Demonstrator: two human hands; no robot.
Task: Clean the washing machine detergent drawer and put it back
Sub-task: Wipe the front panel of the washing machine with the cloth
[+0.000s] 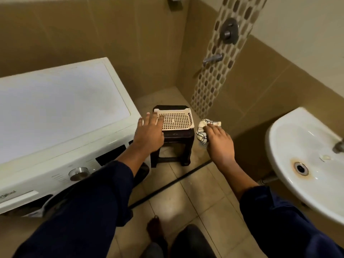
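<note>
The left hand (149,135) reaches out with its fingers straight and a little spread, holding nothing. Its fingertips lie over the left edge of a cream perforated tray (176,120); whether they touch it cannot be told. The tray sits flat on top of a dark stool (178,138). The right hand (220,144) hangs just right of the stool, its fingers curled round a bunched white cloth (202,131) with dark lines, which sits level with the stool's top.

Left of the stool, and just beside it, stands the white washing machine (61,112). A silver dial (78,173) shows on its front panel. At the end of that panel farthest from the stool is a white face with lettering (18,197), flush with the machine. It looks like the detergent drawer front, though this is not certain. It lies well apart from both hands, behind the left sleeve. Right of the stool, beyond the cloth, a white sink (301,138) hangs on the wall.
</note>
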